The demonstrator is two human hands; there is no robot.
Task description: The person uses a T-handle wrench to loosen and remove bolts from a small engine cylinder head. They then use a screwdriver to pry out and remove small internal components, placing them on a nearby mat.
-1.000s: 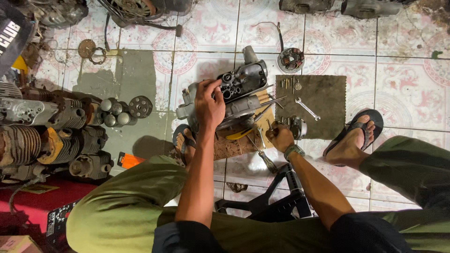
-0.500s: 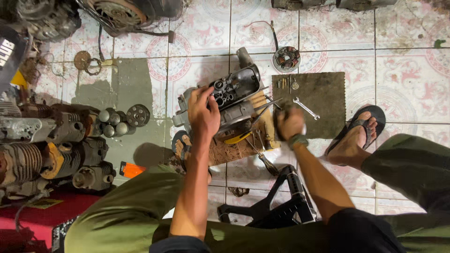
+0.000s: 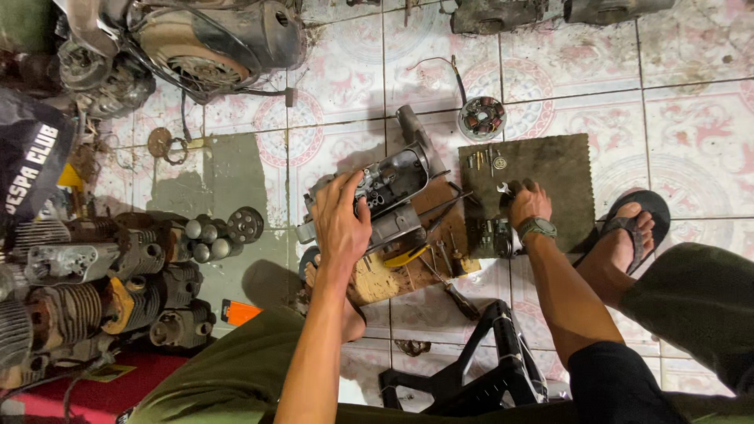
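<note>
A grey metal engine casing (image 3: 397, 184) lies tilted on a wooden block (image 3: 385, 279) on the tiled floor. My left hand (image 3: 339, 224) grips the casing's near left side, fingers spread over its edge. My right hand (image 3: 529, 202), with a watch on the wrist, rests on a dark green mat (image 3: 561, 169) to the right of the casing. Its fingers are curled over a small wrench (image 3: 503, 188), whose end sticks out to the left of the hand. Small bolts and parts (image 3: 483, 159) lie at the mat's far left corner.
Several finned engine cylinders and parts (image 3: 118, 286) are stacked at the left. A round stator coil (image 3: 481, 118) sits beyond the mat. My sandalled foot (image 3: 628, 235) is at the right, a black stool frame (image 3: 487, 373) near me, screwdrivers (image 3: 440, 259) by the block.
My right hand has left the wooden block and moved right onto the mat, closing over the wrench. My left hand stays on the casing.
</note>
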